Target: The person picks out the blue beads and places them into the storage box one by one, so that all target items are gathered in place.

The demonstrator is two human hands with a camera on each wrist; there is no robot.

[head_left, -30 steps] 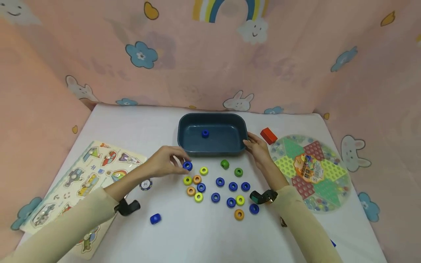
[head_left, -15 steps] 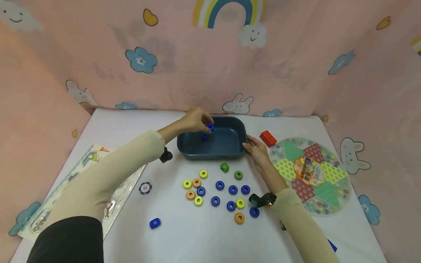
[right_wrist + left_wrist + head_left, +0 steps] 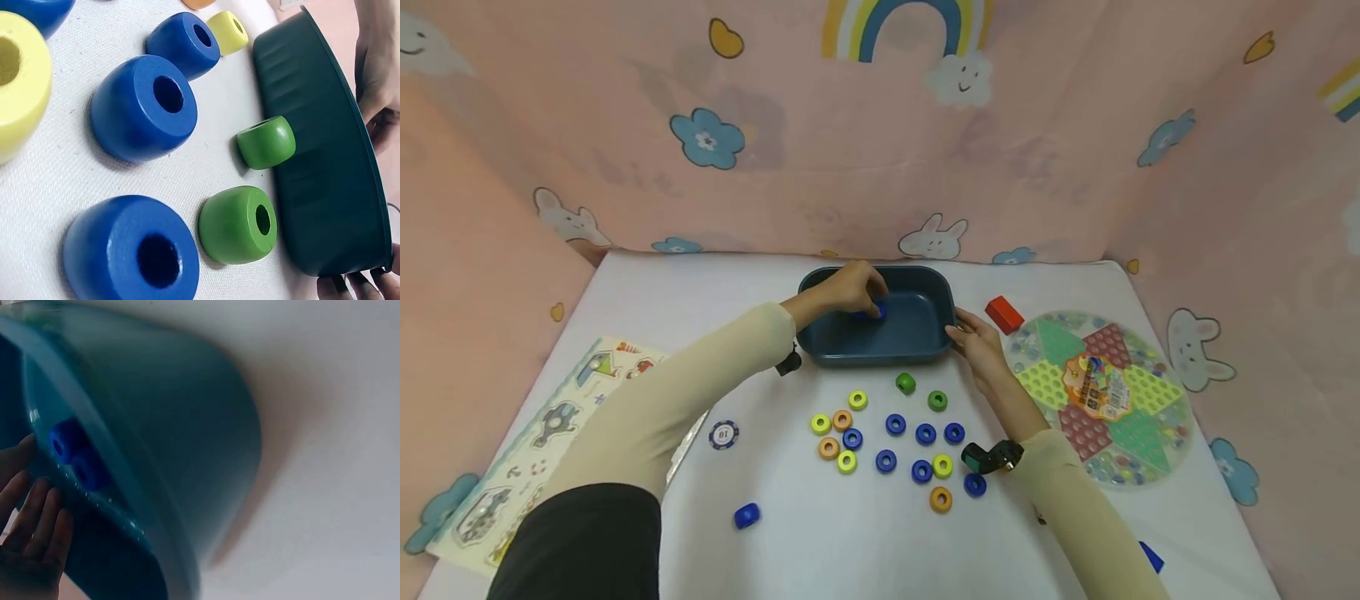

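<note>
Left hand inside the bin, two blue beads on its floor

Dark teal, rounded-rectangular bin on the white cloth-covered counter. Left hand reaches in over the near-left side; wrist view shows fingers loosely extended, holding nothing, just beside two glossy blue barrel-shaped beads that lie touching each other. Right hand grips the bin's right end, thumb by the rim, fingers along the outside.

Before the bin: two green drilled beads nearest it, then a loose scatter of blue, yellow and orange beads. Well apart to the left, a lone blue bead on its side; a round dark-and-white chip near the pale picture puzzle board. Right: red rectangular block beside a round, multicoloured game board.
</note>
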